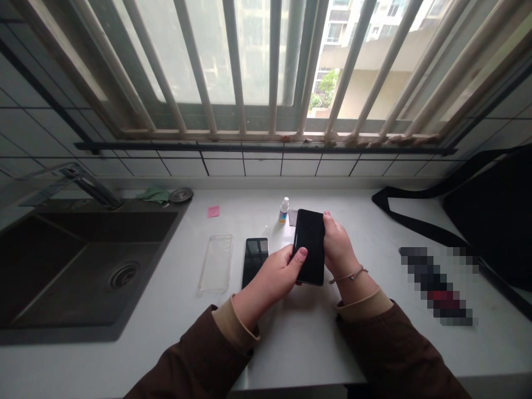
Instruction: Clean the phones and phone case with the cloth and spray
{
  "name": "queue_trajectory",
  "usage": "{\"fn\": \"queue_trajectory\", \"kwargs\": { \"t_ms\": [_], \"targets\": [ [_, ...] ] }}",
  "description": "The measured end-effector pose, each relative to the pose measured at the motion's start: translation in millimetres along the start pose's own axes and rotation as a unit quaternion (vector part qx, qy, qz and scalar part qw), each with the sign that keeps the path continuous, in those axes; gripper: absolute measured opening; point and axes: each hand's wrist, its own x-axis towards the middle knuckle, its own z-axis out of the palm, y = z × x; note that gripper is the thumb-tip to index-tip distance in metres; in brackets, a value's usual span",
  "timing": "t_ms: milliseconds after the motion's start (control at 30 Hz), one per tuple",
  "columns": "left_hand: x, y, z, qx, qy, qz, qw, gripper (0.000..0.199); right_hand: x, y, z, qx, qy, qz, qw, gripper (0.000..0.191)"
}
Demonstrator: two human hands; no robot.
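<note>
A black smartphone (311,238) is held above the counter, its dark screen facing me. My left hand (280,269) grips its lower left side, with the thumb on the front. Along the right edge my right hand (338,241) closes round it, thumb near the top corner. Beneath my left forearm lies a second phone (255,257), partly covered by that arm. To its left rests a clear phone case (215,263). Behind the held phone stand a small white spray bottle (284,211) and a grey cloth (293,218), mostly hidden by the phone.
A dark sink (83,277) with a faucet (93,185) is at left. Near its back corner sit a green cloth (153,194) and a metal strainer (181,195). A pink note (213,211) lies on the counter. At right are a black bag (494,205) and a blurred dark object (436,285).
</note>
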Motion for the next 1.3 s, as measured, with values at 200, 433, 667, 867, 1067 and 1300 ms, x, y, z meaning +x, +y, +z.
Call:
{"fn": "queue_trajectory", "kwargs": {
  "t_ms": [200,433,667,867,1067,1300],
  "targets": [
    [3.0,-2.6,-6.7,0.109,0.088,0.014,0.990,0.061,1.7,9.9,1.8,-0.162,-0.096,-0.065,0.980,0.060],
    [-1.6,7.0,-17.8,0.378,0.203,0.035,0.903,0.024,7.5,17.7,1.2,-0.398,-0.076,-0.065,0.912,0.054],
    [-2.0,11.1,-22.2,0.585,0.268,-0.049,0.764,0.035,7.4,22.8,4.3,-0.453,-0.084,-0.043,0.887,0.052],
    [-0.9,6.8,-20.8,0.598,0.252,-0.108,0.754,0.042,3.3,16.6,7.1,-0.504,-0.073,-0.032,0.860,0.053],
    [3.1,8.6,-25.6,0.581,0.239,-0.133,0.767,0.043,-3.1,11.0,7.7,-0.538,-0.075,-0.030,0.839,0.052],
    [9.5,-0.3,-31.9,0.578,0.258,-0.121,0.764,0.048,-10.3,5.7,9.4,-0.600,-0.067,-0.055,0.795,0.044]
  ]
}}
